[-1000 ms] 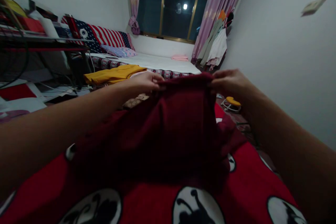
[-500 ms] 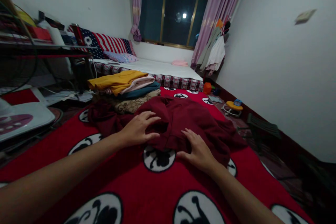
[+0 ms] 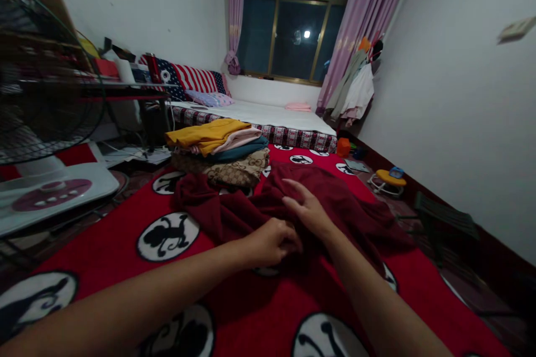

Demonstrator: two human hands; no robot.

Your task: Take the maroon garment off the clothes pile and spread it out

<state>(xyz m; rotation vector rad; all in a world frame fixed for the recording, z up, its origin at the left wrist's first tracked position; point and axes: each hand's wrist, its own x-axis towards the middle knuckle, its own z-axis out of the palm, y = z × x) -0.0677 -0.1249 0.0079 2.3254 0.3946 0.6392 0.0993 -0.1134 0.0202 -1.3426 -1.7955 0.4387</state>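
Observation:
A maroon garment (image 3: pixel 352 206) lies crumpled across the red blanket (image 3: pixel 234 295), which is printed with black-and-white cartoon roundels. My left hand (image 3: pixel 270 242) is at the garment's near edge, its fingers curled closed on the cloth; the fingertips are partly hidden. Just to the right and slightly beyond it, my right hand (image 3: pixel 310 212) is over the garment with thumb and fingers apart. Behind the garment's left part sits a stack of folded clothes: a yellow piece (image 3: pixel 209 133) on top, pink and teal ones below, and a brown patterned one (image 3: pixel 238 170) at the bottom.
At left are a fan (image 3: pixel 46 72) with its white base and a cluttered desk (image 3: pixel 125 86). A bed with a white sheet (image 3: pixel 259 111) stands beneath the window. On the right are a yellow stool (image 3: pixel 389 178), a dark folding stool (image 3: pixel 446 215) and hanging clothes (image 3: pixel 355 89).
My left hand has moved right and closed on the maroon cloth. My right hand has shifted up, close to the left. The garment's left part is pulled flatter, and the view has turned left.

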